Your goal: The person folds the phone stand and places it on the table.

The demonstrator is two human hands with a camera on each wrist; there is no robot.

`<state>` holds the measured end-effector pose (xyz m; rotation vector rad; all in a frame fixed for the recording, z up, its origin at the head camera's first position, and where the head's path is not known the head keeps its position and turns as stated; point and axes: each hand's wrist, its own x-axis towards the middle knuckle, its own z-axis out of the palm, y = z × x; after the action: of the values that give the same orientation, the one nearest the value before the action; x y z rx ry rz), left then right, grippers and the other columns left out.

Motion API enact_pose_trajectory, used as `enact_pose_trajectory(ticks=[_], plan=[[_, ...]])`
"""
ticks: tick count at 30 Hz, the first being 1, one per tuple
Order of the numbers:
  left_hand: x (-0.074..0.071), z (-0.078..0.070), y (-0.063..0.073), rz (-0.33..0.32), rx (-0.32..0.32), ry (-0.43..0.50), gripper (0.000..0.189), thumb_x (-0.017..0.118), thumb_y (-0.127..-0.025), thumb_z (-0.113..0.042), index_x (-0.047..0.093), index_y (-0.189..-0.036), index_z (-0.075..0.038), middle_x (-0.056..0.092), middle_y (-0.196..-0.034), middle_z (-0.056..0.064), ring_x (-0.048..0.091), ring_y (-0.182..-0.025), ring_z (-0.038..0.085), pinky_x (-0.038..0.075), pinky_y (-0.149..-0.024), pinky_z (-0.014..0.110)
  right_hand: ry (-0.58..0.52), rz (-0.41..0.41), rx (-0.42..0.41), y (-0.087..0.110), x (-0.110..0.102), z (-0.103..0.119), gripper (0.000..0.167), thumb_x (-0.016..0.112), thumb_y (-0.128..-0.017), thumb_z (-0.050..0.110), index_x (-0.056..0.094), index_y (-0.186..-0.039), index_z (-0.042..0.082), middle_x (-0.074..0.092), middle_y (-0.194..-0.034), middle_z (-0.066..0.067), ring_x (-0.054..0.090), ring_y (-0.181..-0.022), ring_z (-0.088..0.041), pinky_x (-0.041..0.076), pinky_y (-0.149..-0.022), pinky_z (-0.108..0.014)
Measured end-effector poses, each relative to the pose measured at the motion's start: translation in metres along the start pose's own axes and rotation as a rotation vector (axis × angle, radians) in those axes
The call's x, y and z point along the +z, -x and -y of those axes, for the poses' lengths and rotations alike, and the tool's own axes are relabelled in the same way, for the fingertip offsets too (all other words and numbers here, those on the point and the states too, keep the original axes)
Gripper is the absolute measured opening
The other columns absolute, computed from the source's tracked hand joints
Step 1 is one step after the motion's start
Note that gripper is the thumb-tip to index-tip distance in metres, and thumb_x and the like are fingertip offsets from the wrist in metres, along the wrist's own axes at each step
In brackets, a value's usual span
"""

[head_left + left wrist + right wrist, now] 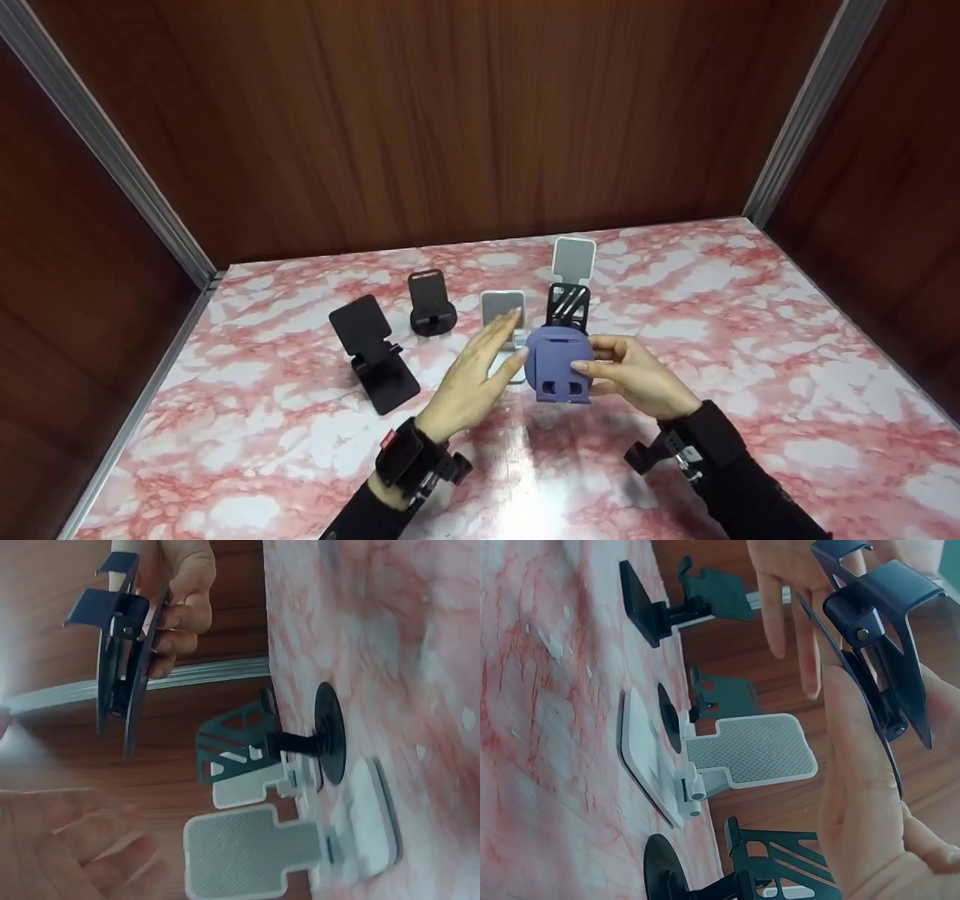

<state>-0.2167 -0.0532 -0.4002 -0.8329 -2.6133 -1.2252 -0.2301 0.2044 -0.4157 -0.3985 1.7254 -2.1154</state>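
The purple folding stand (555, 360) is held above the marbled table (247, 450) between the hands, long axis near to far, lipped end near. The right hand (643, 379), the closer one, pinches its right edge; the left hand (469, 381) is just to the left, fingers extended and gripping nothing (the left wrist view shows a gap), with a black slotted stand (568, 303) on the far side
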Motion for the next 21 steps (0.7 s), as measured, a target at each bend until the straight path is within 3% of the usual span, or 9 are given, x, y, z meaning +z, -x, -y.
enact_pose_trajectory(ticks=[3, 7, 11, 15, 21], plan=[[0.0, 0.002, 0.006, -0.058, 0.04, -0.154, 0.064, 0.037, -0.103, -0.045, 0.022, -0.154, -0.009, 0.021, -0.158, 0.011, 0.014, -0.145, 0.03, 0.012, -0.116, 0.05, -0.023, 0.012, -0.008, 0.0, -0.002, 0.0, 0.038, 0.062, -0.091, -0.003, 0.054, -0.127, -0.009, 0.065, -0.112, -0.015, 0.066, -0.096, -0.024, 0.053, -0.087, -0.043], [0.0, 0.011, 0.01, -0.119, 0.035, -0.39, 0.07, 0.036, -0.102, -0.048, 0.017, -0.155, -0.007, 0.014, -0.16, 0.011, 0.005, -0.147, 0.028, 0.003, -0.118, 0.045, -0.061, 0.052, -0.028, 0.0, -0.006, 0.002, 0.03, 0.058, -0.094, -0.003, 0.059, -0.123, -0.004, 0.067, -0.111, -0.014, 0.067, -0.096, -0.024, 0.055, -0.085, -0.041], [-0.003, 0.024, 0.015, -0.162, 0.019, -0.549, 0.071, 0.038, -0.101, -0.05, 0.022, -0.154, -0.006, 0.014, -0.16, 0.011, 0.004, -0.147, 0.028, 0.005, -0.117, 0.048, -0.073, 0.069, -0.029, 0.0, -0.01, 0.004, 0.025, 0.056, -0.095, -0.002, 0.063, -0.119, 0.0, 0.068, -0.107, -0.013, 0.068, -0.091, -0.021, 0.056, -0.082, -0.037], [-0.006, 0.035, 0.021, -0.196, -0.004, -0.621, 0.071, 0.041, -0.1, -0.051, 0.028, -0.153, -0.006, 0.016, -0.16, 0.012, 0.005, -0.147, 0.03, 0.01, -0.117, 0.052, -0.064, 0.074, -0.023, 0.0, -0.014, 0.003, 0.025, 0.055, -0.096, -0.002, 0.063, -0.119, 0.0, 0.068, -0.107, -0.012, 0.067, -0.091, -0.02, 0.056, -0.082, -0.035], [-0.009, 0.049, 0.032, -0.23, -0.025, -0.641, 0.074, 0.048, -0.097, -0.05, 0.028, -0.152, -0.005, 0.019, -0.159, 0.013, 0.008, -0.146, 0.031, 0.01, -0.116, 0.052, -0.094, 0.097, -0.014, -0.002, -0.022, 0.001, 0.024, 0.055, -0.096, -0.003, 0.064, -0.118, 0.001, 0.069, -0.105, -0.012, 0.067, -0.092, -0.019, 0.056, -0.083, -0.035]])
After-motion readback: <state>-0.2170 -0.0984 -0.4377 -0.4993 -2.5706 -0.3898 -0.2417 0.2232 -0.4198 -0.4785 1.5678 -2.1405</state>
